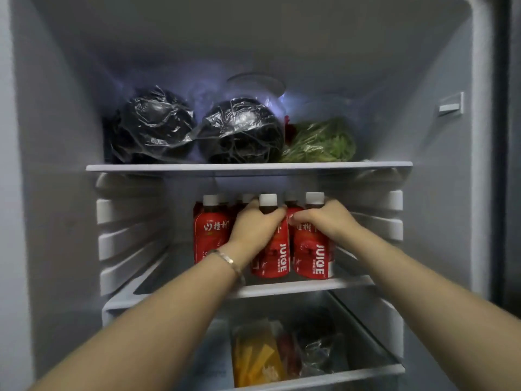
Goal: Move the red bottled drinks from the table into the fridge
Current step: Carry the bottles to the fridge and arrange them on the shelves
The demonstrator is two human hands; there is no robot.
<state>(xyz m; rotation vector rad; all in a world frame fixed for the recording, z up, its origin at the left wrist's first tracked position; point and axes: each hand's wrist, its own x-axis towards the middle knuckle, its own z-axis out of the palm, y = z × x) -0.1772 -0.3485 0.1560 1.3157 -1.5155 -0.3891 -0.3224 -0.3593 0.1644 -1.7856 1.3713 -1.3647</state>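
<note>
Several red juice bottles with white caps stand upright on the fridge's middle shelf (282, 287). My left hand (255, 225) grips the front middle bottle (272, 256) around its shoulder, just under the cap. My right hand (324, 218) grips the front right bottle (313, 256) the same way. Another bottle (207, 235) stands free at the left, and more bottles are partly hidden behind the front row. A bracelet sits on my left wrist.
The upper shelf (248, 166) carries two dark round items wrapped in plastic (158, 125) and a bag of greens (321, 142). A clear drawer (318, 371) below holds yellow and red packets. Ribbed fridge walls flank the middle shelf on both sides.
</note>
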